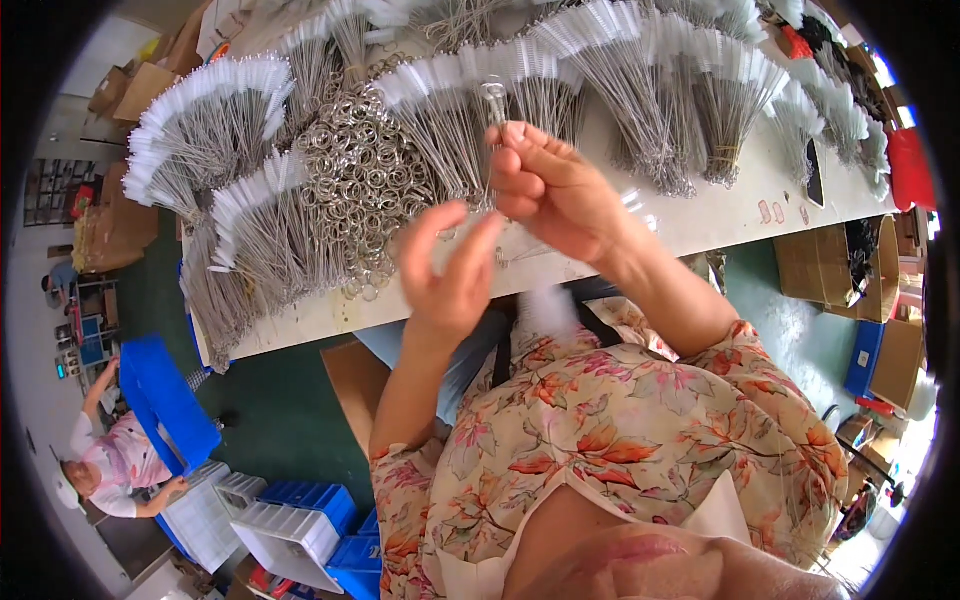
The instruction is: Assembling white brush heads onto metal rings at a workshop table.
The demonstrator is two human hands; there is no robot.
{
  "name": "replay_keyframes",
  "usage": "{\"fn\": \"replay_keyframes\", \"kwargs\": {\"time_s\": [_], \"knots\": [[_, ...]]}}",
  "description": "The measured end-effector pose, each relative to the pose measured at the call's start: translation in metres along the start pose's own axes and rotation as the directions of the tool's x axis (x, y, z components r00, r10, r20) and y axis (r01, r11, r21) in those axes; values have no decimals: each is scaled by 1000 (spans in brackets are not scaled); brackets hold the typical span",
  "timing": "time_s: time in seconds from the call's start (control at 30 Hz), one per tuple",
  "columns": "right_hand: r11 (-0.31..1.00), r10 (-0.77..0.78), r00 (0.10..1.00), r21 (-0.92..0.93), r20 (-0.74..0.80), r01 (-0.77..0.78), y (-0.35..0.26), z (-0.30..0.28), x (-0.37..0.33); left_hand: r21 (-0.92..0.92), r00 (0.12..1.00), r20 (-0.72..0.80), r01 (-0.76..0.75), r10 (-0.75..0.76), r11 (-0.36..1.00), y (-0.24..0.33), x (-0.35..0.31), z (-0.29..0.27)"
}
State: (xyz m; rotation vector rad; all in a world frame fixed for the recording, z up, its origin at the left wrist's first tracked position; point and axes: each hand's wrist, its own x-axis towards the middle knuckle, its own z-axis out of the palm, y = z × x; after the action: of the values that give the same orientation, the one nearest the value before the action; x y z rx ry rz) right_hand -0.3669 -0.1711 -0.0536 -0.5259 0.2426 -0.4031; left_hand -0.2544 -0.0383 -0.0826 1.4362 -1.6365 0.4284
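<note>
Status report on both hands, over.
Right hand pinching ringed metal piece. Left hand open, motion-blurred. Rings heaped on table, to the left.

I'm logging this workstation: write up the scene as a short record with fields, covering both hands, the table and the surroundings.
Left hand: open, motion-blurred, nothing visibly held
Right hand: thumb and fingers pinching thin metal wire
Brushes: white-bristled, wire-stemmed, in fanned bundles
Metal rings: heaped between brush bundles
Table: pale top
Right-side floor: open cardboard box
Co-worker: person at left, holding blue crate
</note>
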Motion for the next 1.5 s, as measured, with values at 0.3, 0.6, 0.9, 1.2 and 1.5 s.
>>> {"fn": "replay_keyframes", "kwargs": {"time_s": [0.3,0.6,0.9,1.2,1.5], "knots": [[531,-7,961,-813,277,238,15,16,-23,-805,840,499,540,-210,247,7,34,-25],[596,387,917,-786,101,-165,-9,1,-45,-536,972,211,202,-102,820,9,6,-17],[-808,68,977,-563,202,173,21,-71,-91,217,662,477,549,-578,807,7,-52,26],[-158,-123,924,-926,362,342,25,-16,-52,-598,595,342,734,-727,320,26,-3,-7],[450,38,954,-858,296,248,13,-1,-48,-570,765,482,644,-427,510,11,11,-50]]}}
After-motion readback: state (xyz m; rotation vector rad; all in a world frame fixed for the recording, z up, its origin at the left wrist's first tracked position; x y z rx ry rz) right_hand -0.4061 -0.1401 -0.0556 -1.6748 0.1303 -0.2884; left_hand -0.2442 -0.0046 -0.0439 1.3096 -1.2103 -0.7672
